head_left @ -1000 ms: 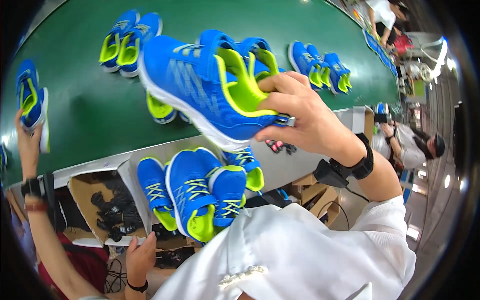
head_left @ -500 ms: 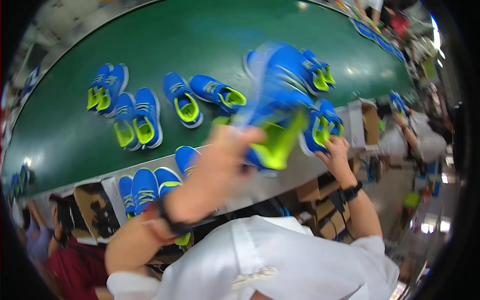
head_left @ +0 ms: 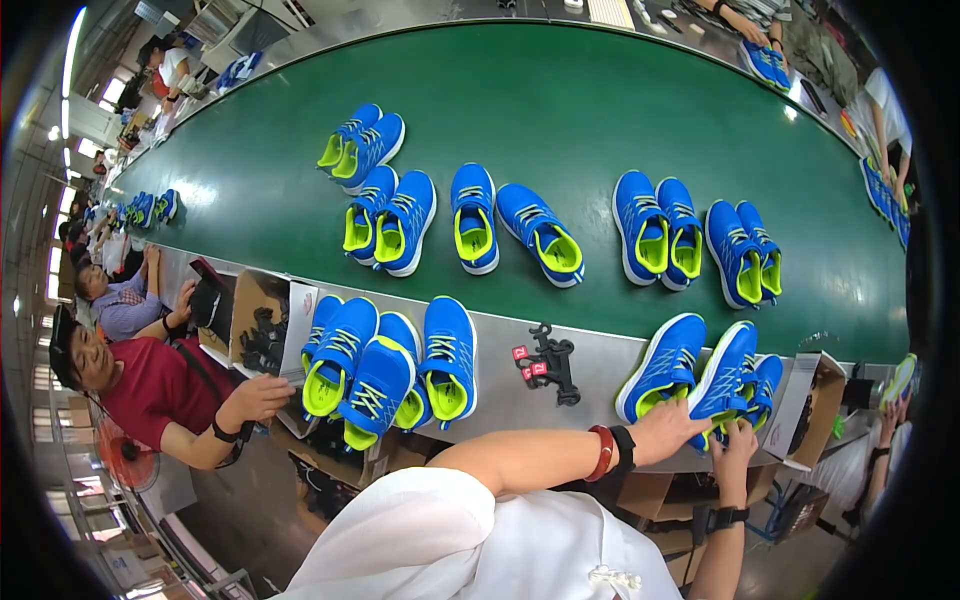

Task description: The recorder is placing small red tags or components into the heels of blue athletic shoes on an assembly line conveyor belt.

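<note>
Left hand (head_left: 668, 428) fingertips rest on the heel end of a blue shoe with lime lining (head_left: 662, 366): fingers extended, lying on it rather than wrapped round it, so touching, not clamped. Right hand (head_left: 738, 440) comes up from 6 o'clock, fingers curled onto the heel of the next blue shoe (head_left: 728, 378), which stands tilted on its edge; looks like a pinch grip at the heel, thumb side hidden. Both shoes sit on the grey metal ledge (head_left: 600, 370) at about 4 o'clock of the view, toes pointing to 1 o'clock, a third blue shoe (head_left: 766, 385) just beside them on the right. At 3 o'clock of the hands: an open cardboard box (head_left: 815, 410), brown outside, white flap. At 9 o'clock on the ledge: a black clip tool with small red tags (head_left: 545, 362), apart from the shoes. Further at 9 o'clock: a cluster of four blue shoes (head_left: 385, 370), partly over the ledge edge, then open cardboard boxes (head_left: 262, 310) with white flaps and a small red mark, dark contents. At 12 o'clock: green conveyor belt (head_left: 560, 110) with blue pairs in a row. A person in a red shirt (head_left: 160, 385) sits at far 9 o'clock.
</note>
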`<state>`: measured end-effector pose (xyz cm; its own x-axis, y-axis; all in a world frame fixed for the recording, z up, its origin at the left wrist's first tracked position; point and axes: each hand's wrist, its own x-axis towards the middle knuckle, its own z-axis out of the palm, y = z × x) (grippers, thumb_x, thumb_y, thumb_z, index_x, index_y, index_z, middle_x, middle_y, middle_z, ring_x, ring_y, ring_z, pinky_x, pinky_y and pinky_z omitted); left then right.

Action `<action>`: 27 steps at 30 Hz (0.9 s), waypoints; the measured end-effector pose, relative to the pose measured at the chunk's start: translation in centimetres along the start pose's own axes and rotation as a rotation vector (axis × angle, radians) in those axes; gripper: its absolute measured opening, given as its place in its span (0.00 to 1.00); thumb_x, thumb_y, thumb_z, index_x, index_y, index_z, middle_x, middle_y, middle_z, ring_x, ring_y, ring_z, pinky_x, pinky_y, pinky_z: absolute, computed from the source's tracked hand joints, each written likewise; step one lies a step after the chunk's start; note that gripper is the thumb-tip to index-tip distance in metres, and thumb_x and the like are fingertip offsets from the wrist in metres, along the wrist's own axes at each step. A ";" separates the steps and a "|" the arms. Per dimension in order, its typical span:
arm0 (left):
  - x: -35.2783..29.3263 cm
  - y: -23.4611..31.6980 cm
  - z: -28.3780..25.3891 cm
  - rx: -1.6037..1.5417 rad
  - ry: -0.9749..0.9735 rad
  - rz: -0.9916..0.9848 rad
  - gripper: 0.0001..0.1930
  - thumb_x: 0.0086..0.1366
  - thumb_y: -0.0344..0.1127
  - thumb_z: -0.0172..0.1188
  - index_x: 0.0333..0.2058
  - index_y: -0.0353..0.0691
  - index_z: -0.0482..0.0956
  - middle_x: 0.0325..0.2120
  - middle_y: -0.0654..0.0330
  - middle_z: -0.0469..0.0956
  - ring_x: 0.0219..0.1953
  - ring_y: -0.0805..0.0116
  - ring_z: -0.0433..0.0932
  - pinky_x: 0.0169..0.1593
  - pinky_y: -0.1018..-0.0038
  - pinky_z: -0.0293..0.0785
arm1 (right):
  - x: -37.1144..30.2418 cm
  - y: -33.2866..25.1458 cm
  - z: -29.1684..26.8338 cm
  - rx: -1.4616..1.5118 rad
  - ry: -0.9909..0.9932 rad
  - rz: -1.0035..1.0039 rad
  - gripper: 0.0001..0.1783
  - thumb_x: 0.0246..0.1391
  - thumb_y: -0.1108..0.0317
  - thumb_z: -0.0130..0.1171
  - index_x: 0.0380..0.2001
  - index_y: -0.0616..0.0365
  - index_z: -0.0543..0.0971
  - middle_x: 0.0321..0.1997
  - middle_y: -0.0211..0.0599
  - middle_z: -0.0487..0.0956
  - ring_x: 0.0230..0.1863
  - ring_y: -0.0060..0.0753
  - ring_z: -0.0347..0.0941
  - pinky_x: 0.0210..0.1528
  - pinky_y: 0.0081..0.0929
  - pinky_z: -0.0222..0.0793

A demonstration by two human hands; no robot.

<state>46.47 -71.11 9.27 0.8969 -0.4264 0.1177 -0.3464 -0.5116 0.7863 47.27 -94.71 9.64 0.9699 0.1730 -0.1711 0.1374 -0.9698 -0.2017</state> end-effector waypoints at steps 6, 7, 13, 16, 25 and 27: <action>0.7 -0.4 -0.3 0.065 0.018 0.082 0.11 0.58 0.31 0.50 0.41 0.42 0.72 0.22 0.51 0.72 0.26 0.53 0.76 0.30 0.61 0.70 | -0.2 0.1 -2.9 0.076 -0.158 0.087 0.38 0.40 0.76 0.62 0.58 0.56 0.63 0.57 0.49 0.67 0.61 0.49 0.59 0.63 0.42 0.47; 0.7 -2.2 1.1 0.064 -0.168 0.076 0.09 0.57 0.32 0.51 0.36 0.41 0.74 0.21 0.51 0.74 0.25 0.53 0.77 0.29 0.61 0.72 | 0.2 -0.9 -3.4 0.084 -0.188 0.121 0.37 0.42 0.76 0.61 0.59 0.55 0.63 0.58 0.47 0.67 0.61 0.48 0.59 0.63 0.41 0.48; 1.4 -3.3 -0.8 0.035 -0.216 0.096 0.05 0.55 0.32 0.52 0.28 0.40 0.76 0.19 0.52 0.76 0.25 0.51 0.78 0.27 0.59 0.73 | 1.7 -1.2 -4.6 -0.063 0.179 0.061 0.30 0.45 0.78 0.57 0.55 0.57 0.67 0.55 0.47 0.69 0.59 0.48 0.61 0.61 0.41 0.51; -0.3 -2.4 -7.4 -0.111 -0.394 0.135 0.09 0.53 0.34 0.56 0.33 0.38 0.75 0.25 0.49 0.76 0.29 0.49 0.78 0.31 0.57 0.73 | 4.8 -9.2 -8.4 -0.006 0.392 -0.103 0.23 0.46 0.79 0.56 0.49 0.59 0.71 0.51 0.46 0.71 0.55 0.47 0.64 0.58 0.39 0.54; -17.9 -25.2 -46.0 0.641 0.320 -0.459 0.12 0.53 0.30 0.54 0.38 0.38 0.77 0.36 0.49 0.76 0.42 0.51 0.74 0.46 0.61 0.71 | 11.2 -39.6 -4.8 0.591 -0.230 -0.688 0.16 0.45 0.77 0.60 0.41 0.59 0.74 0.42 0.44 0.74 0.46 0.48 0.70 0.48 0.34 0.67; -23.7 -27.6 -50.3 0.761 0.220 -0.772 0.21 0.52 0.30 0.61 0.48 0.45 0.73 0.44 0.50 0.73 0.48 0.52 0.72 0.50 0.60 0.70 | 12.5 -46.1 -1.1 0.570 -0.332 -0.778 0.20 0.47 0.74 0.59 0.46 0.57 0.73 0.45 0.45 0.74 0.47 0.50 0.70 0.49 0.37 0.67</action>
<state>48.64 -9.35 15.34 0.9478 0.3087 -0.0794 0.3167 -0.9402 0.1256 53.30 -48.02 17.84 0.5357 0.8435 -0.0382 0.5056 -0.3567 -0.7856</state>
